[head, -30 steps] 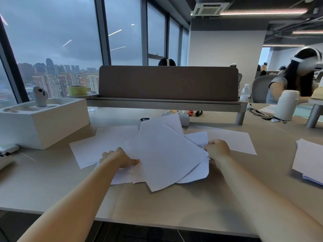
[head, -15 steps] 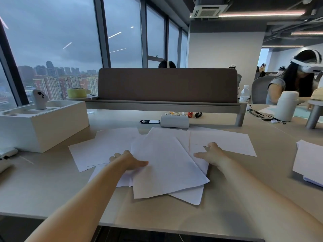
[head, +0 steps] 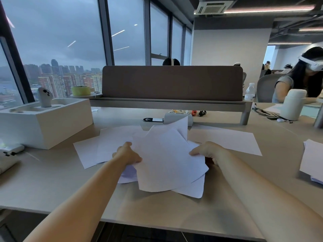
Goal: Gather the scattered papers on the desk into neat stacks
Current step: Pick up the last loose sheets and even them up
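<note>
A loose bundle of white papers [head: 167, 159] is lifted and tilted above the beige desk [head: 52, 180], its sheets fanned out unevenly. My left hand [head: 127, 153] grips the bundle's left edge. My right hand [head: 208, 151] grips its right edge, thumb on top. Two sheets [head: 94, 151] lie flat on the desk to the left, partly under the bundle. One more sheet [head: 232, 140] lies flat to the right. A separate paper stack [head: 312, 159] sits at the desk's right edge.
A white box [head: 43, 124] with a controller [head: 45, 96] stands at the left. Behind the papers lie a small grey device [head: 176, 118] and cables, under a brown divider [head: 171, 82]. A white bottle [head: 292, 106] and a seated person [head: 300, 79] are at the right.
Half a second ago the papers lay flat under my relaxed hands. Now both hands grip the bundle's sides and it is raised and tilted off the desk.
</note>
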Motion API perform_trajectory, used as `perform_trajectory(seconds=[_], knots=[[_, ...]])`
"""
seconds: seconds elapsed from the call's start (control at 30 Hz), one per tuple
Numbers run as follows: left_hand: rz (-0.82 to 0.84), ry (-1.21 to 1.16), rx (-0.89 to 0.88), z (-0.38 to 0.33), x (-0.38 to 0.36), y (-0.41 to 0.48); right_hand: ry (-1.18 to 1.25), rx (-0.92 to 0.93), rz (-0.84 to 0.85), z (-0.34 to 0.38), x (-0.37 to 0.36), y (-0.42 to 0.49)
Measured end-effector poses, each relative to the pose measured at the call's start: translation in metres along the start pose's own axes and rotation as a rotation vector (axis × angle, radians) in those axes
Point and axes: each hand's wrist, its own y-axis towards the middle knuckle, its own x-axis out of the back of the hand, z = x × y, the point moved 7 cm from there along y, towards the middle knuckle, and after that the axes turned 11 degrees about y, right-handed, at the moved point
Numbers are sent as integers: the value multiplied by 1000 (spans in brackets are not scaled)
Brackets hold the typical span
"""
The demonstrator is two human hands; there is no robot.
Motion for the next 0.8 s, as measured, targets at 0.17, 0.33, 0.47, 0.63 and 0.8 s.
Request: perform_trajectory(seconds=[0.17,0.33,0.47,0.63,0.8], knots=[[-100,-205,12,7,15,4,-113,117,-83,13,6,1],[-74,-459,16,14,25,13,-261,197,-208,16,21,0],[-31,-656,110,32,22,21,-102,126,-257,5,35,2],[194,-880,202,35,-1,6,184,18,-308,-20,35,4],[105,-555,79,23,-2,9,-38,-1,-115,-15,11,1]])
